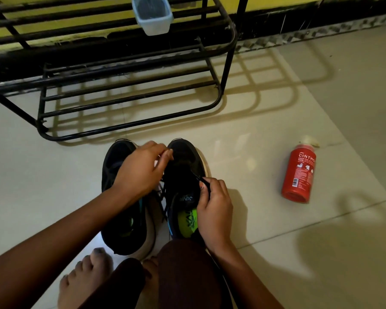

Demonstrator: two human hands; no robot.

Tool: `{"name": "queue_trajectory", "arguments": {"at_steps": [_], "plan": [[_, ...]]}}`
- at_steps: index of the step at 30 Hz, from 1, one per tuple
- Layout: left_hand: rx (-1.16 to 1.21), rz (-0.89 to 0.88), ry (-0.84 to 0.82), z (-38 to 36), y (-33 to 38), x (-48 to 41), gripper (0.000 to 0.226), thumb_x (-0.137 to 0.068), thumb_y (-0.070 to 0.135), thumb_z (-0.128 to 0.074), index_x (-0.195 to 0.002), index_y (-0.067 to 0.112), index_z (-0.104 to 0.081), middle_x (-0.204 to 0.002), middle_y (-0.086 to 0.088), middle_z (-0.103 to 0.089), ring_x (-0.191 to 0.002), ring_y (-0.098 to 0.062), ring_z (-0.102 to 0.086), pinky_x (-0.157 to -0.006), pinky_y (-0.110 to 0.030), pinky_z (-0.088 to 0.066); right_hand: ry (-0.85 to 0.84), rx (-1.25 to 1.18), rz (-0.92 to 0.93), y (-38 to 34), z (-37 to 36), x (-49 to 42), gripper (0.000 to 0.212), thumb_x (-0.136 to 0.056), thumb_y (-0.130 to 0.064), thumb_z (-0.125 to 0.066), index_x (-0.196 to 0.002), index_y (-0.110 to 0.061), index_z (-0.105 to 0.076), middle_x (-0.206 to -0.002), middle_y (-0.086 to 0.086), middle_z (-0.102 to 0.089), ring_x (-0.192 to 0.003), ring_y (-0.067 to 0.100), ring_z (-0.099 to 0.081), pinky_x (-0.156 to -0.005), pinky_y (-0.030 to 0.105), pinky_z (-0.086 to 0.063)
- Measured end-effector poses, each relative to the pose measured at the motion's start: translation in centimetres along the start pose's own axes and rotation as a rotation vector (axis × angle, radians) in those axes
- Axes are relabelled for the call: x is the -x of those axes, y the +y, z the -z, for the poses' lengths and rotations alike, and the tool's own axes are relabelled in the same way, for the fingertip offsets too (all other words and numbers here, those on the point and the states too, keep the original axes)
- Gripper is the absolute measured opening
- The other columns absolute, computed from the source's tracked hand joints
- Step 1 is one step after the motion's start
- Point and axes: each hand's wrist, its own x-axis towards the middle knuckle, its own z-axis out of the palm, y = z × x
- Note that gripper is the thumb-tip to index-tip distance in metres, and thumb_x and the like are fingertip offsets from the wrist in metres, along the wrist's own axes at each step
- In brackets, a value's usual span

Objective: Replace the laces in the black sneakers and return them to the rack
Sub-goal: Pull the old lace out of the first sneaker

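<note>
Two black sneakers stand side by side on the pale tiled floor (276, 108), toes pointing to its far edge, where a black metal rack (227, 63) stands against the wall. The left sneaker (118, 161) leans slightly outward, showing its white sole along the inner side. The right sneaker (183, 161) sits upright, with a green insole visible in its opening.

The left hand (140, 168) reaches across the left sneaker. Its thumb and fingertips are pinched together over the toe end of the right sneaker's lacing, on what looks like a lace end, though the spot is dark and small. The right hand (214, 208) rests against the outer side of the right sneaker, thumb and forefinger pinching a black lace (206, 186) just beside the tongue. More loose lace hangs in the gap between the two sneakers.

A red bottle (299, 175) with white lettering lies on its side well to the right of the sneakers, cap end towards the far edge. A clear plastic container (153, 16) sits on an upper shelf of the rack. At the floor's near edge a bare foot (85, 277) and a dark trouser leg (183, 264) show, the knee just behind the right sneaker's heel.
</note>
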Motion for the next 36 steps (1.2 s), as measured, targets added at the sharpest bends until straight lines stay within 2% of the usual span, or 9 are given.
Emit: {"name": "queue_trajectory", "arguments": {"at_steps": [3,6,14,18,24,27,29,32,36], "plan": [[-0.021,0.136,-0.131,-0.9,-1.7,-0.3,0.029,-0.096,0.017,-0.045,-0.123,0.013,-0.056,-0.117,-0.006,-0.062,-0.105,-0.023,-0.059,-0.087,-0.034,-0.046,0.000,0.001,-0.004,0.0,0.0,0.0,0.021,-0.095,-0.017,-0.048,-0.107,-0.011,-0.064,-0.101,0.002,-0.062,-0.088,0.014,-0.057,-0.068,0.009,-0.034],[0.007,0.208,-0.316,-2.0,-3.0,0.4,0.033,-0.095,0.013,-0.048,-0.128,0.013,-0.049,-0.109,-0.003,-0.068,-0.100,-0.019,-0.063,-0.086,-0.032,-0.050,0.012,0.007,-0.001,-0.2,0.0,0.0,0.029,-0.092,-0.024,-0.042,-0.105,-0.012,-0.064,-0.099,0.001,-0.062,-0.087,0.014,-0.058,-0.070,0.013,-0.035],[0.116,0.209,-0.319,-1.9,-2.4,0.2,0.006,-0.088,0.021,-0.061,-0.090,0.020,-0.055,-0.082,-0.001,-0.062,-0.081,-0.020,-0.061,-0.074,-0.032,-0.049,-0.005,0.012,-0.005,-0.1,0.0,0.0,0.023,-0.095,-0.020,-0.045,-0.106,-0.012,-0.064,-0.100,0.001,-0.061,-0.089,0.013,-0.056,-0.071,0.014,-0.036],[0.110,0.131,-0.237,-2.6,-2.1,0.5,0.004,-0.092,0.016,-0.054,-0.088,0.015,-0.055,-0.091,-0.007,-0.059,-0.084,-0.021,-0.057,-0.073,-0.029,-0.044,-0.011,0.023,-0.007,0.0,0.0,0.0,0.023,-0.096,-0.019,-0.045,-0.107,-0.011,-0.064,-0.101,0.002,-0.061,-0.090,0.014,-0.057,-0.071,0.013,-0.035],[0.965,0.430,0.114,-1.6,-1.5,-0.2,0.021,-0.100,0.014,-0.034,-0.081,0.015,-0.043,-0.081,0.000,-0.067,-0.081,-0.010,-0.065,-0.078,-0.024,-0.051,0.000,0.009,0.000,-0.1,0.0,0.0,0.028,-0.093,-0.023,-0.042,-0.105,-0.011,-0.064,-0.100,0.002,-0.061,-0.088,0.015,-0.057,-0.068,0.011,-0.035],[1.326,0.616,0.212,0.1,-1.2,-0.9,0.027,-0.102,0.013,-0.028,-0.077,0.016,-0.038,-0.058,0.000,-0.045,-0.046,-0.009,-0.049,-0.047,-0.020,-0.047,0.008,0.004,0.003,-0.2,0.0,0.0,0.026,-0.093,-0.022,-0.043,-0.105,-0.011,-0.064,-0.099,0.002,-0.062,-0.087,0.016,-0.058,-0.070,0.017,-0.039],[0.899,0.554,0.122,0.8,-1.6,-1.0,0.024,-0.101,0.020,-0.032,-0.079,0.019,-0.040,-0.063,0.000,-0.039,-0.044,-0.006,-0.039,-0.042,-0.019,-0.034,0.003,0.011,-0.002,-0.2,0.0,0.1,0.021,-0.095,-0.017,-0.047,-0.105,-0.010,-0.064,-0.100,0.002,-0.062,-0.088,0.016,-0.058,-0.070,0.017,-0.039],[0.017,0.268,-0.122,1.1,-2.1,-0.4,0.013,-0.094,0.033,-0.051,-0.099,0.022,-0.055,-0.083,0.000,-0.060,-0.075,-0.016,-0.059,-0.064,-0.027,-0.043,-0.001,0.023,-0.005,-0.1,0.0,0.0,0.020,-0.095,-0.015,-0.047,-0.106,-0.010,-0.063,-0.101,0.002,-0.061,-0.089,0.016,-0.057,-0.071,0.015,-0.036],[-0.256,0.121,-0.294,0.5,-1.5,0.0,0.021,-0.088,0.037,-0.058,-0.099,0.023,-0.070,-0.096,-0.002,-0.067,-0.087,-0.018,-0.062,-0.070,-0.028,-0.048,-0.010,0.015,-0.007,-0.1,0.1,0.0,0.020,-0.095,-0.015,-0.048,-0.107,-0.011,-0.063,-0.102,0.002,-0.061,-0.091,0.016,-0.057,-0.072,0.017,-0.038]]}}
